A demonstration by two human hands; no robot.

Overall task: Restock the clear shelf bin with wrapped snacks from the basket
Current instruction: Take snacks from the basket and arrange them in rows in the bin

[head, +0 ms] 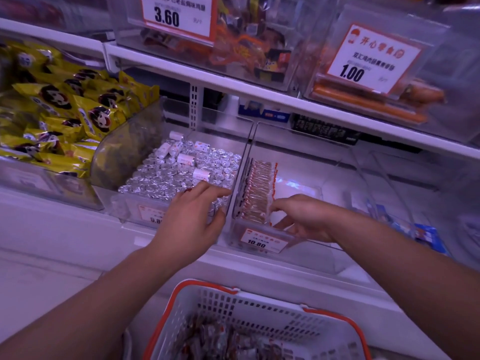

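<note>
1. Two bare hands reach into neighbouring clear bins on a shop shelf. The right hand (pixel 301 216) has its fingers (pixel 279 207) curled against the near end of a row of wrapped snacks (pixel 257 190); they touch the packets, though it cannot be told whether they pinch one.
2. The left hand (pixel 192 219) lies with fingers straight and spread, its fingertips (pixel 223 192) resting on foil-wrapped rolls (pixel 176 172), its thumb at the clear wall between the two bins.
3. The snacks stand on edge in a single file along the left wall of the clear shelf bin (pixel 319 245), from the front toward the back. To the right of the row, the bin floor is bare.
4. A price tag (pixel 262 241) reading 10.80 is fixed to the front of that bin, just below the right hand.
5. The foil rolls fill the bin to the left nearly to its brim, with a few white-labelled rolls lying on top.
6. Further left, yellow packets (pixel 65 105) are heaped in another bin.
7. On the shelf above, tags reading 3.60 (pixel 176 16) and 1.00 (pixel 371 61) hang on bins of dark packets and orange sausages (pixel 363 100).
8. Below both forearms, a white basket (pixel 259 307) with orange rim and handles holds a loose pile of wrapped snacks, blurred at the bottom edge.
</note>
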